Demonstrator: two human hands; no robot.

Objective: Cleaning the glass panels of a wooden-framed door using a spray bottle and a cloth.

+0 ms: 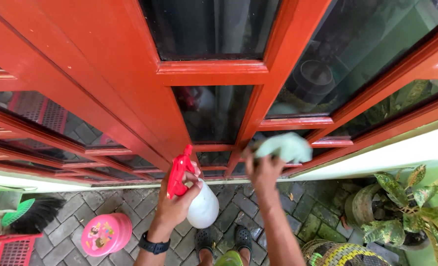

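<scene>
Left grip: while wrapped round the white spray bottle by its red trigger, the left hand could overspray the red frame.
Right grip: the right hand clutches a pale green cloth (bunched) against the low pane; hard pressing risks streaks.

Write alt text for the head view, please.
A left hand holds a white spray bottle with a red trigger while the right hand presses a pale green cloth to a red-framed glass door, above grey paving.
</scene>
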